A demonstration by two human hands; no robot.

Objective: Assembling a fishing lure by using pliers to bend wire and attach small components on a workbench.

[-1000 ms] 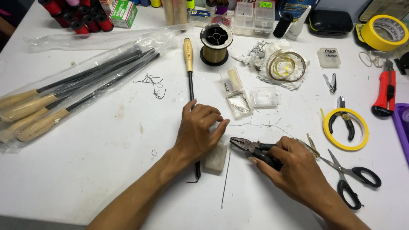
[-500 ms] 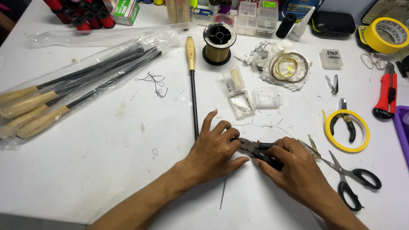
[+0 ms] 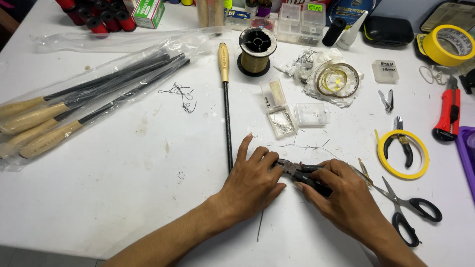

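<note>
Pliers [image 3: 299, 172], dark metal with black handles, sit clenched in the right hand [image 3: 346, 195], just right of the long slim cork-handled rod [image 3: 227, 109]. Left hand [image 3: 252, 180] lies curled at their nose, seemingly steadying thin wire; squeezing carefully seems next.

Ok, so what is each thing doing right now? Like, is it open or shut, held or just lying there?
pliers: held in the right hand, nose by the left hand.
scissors: lying slightly open, untouched.
red utility knife: lying flat; blade cannot be told.
single rod: lying bare, out of the bag.
plastic bag of rods: lying flat, rods inside.
spool of line: standing on end.
yellow tape roll: lying flat.
</note>
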